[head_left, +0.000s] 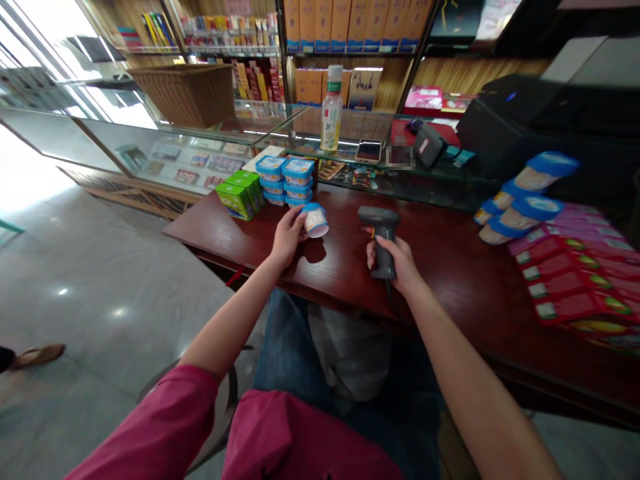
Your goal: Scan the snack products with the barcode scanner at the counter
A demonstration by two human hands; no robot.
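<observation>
My left hand point(289, 236) grips a small white tub with a blue lid point(316, 221), tilted and held just above the dark red wooden counter point(345, 260). A grey handheld barcode scanner point(384, 247) is in my right hand point(400, 260), my fingers wrapped round its handle and its head toward the tub. Behind the left hand stand stacked blue-lidded tubs point(299, 172), beside green boxes point(240, 196). More blue-lidded tubs point(530, 210) are piled at the right, some lying tilted.
Red packets point(565, 280) cover the counter's right end. On the glass case behind stand a drink bottle point(331, 113), a phone point(369, 151) and a dark device point(431, 145). A wicker basket point(185, 93) sits at the back left. A person's foot point(40, 355) shows on the floor.
</observation>
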